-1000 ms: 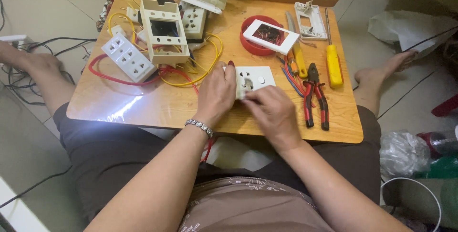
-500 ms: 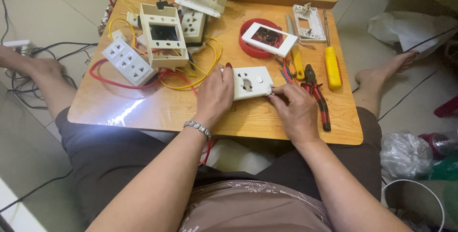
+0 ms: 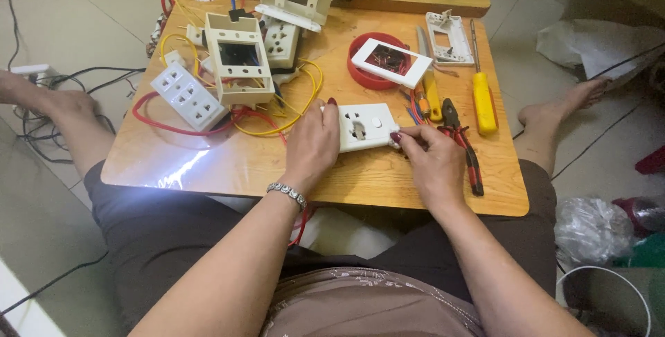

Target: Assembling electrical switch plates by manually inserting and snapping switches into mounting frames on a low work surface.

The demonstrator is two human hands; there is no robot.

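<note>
A white socket-and-switch plate (image 3: pixel 366 126) lies face up on the low wooden table (image 3: pixel 228 167), near its front edge. My left hand (image 3: pixel 312 144) presses on the plate's left end, fingers curled over it. My right hand (image 3: pixel 433 160) pinches the plate's right edge with thumb and forefinger. Red and yellow wires (image 3: pixel 277 121) run from under the plate toward the left.
A cream wiring box (image 3: pixel 239 68) and a white triple socket strip (image 3: pixel 188 94) sit at the left. A red round tray with a white frame (image 3: pixel 385 62), a yellow screwdriver (image 3: pixel 483 98), red-handled pliers (image 3: pixel 465 146) and another white frame (image 3: pixel 449 38) lie at the right.
My right hand has shifted from on top of the plate to its right edge. The socket face now shows. My left hand stays on the left end.
</note>
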